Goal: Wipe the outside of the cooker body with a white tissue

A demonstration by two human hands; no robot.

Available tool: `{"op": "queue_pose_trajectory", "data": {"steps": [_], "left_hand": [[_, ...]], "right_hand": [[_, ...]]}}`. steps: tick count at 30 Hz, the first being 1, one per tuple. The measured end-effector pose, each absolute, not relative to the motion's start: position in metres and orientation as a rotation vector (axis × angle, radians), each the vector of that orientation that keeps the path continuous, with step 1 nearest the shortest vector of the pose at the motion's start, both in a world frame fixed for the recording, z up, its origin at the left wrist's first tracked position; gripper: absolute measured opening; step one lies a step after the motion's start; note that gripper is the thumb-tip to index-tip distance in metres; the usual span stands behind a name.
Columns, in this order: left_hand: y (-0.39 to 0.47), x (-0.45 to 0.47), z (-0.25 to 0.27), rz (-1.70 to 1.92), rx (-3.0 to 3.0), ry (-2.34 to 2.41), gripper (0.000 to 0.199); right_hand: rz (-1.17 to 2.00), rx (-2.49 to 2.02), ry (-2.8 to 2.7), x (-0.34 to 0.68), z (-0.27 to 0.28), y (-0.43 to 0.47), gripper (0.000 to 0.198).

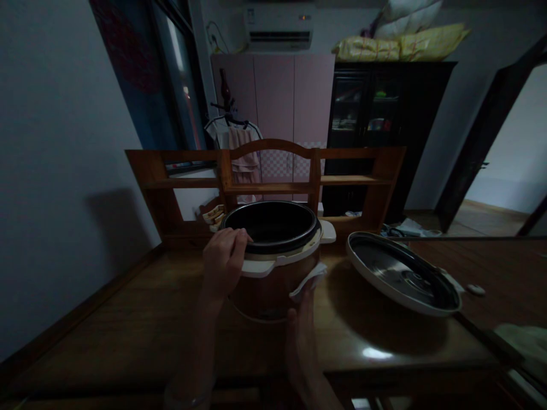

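A brown and cream electric cooker (273, 279) stands open on the wooden desk (128, 336), its black inner pot (273, 225) showing. My left hand (224, 259) rests on the cooker's left rim, fingers curled over the edge. My right hand (303, 319) presses a white cloth (308, 280) against the front right side of the cooker body. The cooker's lid (401, 273) lies upside down on the desk to the right, tilted, apart from both hands.
A wooden shelf rack (363, 171) stands at the desk's back edge. Behind are a pink wardrobe (273, 97), a dark cabinet (384, 108) and an air conditioner (280, 25). A small white object (476, 289) lies right of the lid. The room is dim.
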State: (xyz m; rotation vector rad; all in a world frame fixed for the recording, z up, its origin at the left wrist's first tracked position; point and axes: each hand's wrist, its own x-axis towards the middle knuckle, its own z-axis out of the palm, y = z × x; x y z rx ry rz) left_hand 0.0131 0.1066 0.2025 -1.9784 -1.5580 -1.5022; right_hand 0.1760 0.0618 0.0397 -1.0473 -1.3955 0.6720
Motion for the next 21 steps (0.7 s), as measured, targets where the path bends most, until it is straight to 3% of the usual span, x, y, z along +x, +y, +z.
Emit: {"op": "queue_pose_trajectory", "data": {"steps": [8,18,21], "left_hand": [[0.106,0.014,0.203,-1.529,-1.969,-1.557,0.039],[0.105,0.015,0.203,-1.527,-1.961,-1.559,0.038],[0.106,0.015,0.204,-1.527,-1.967,-1.558,0.039]], "right_hand": [[0.775,-1.008,-1.239,0.199,0.082,0.091,0.068],[1.016,-1.152,-1.033,0.208,0.043,0.097,0.088],[1.033,-1.141,-1.022,0.204,0.040,0.087,0.084]]}}
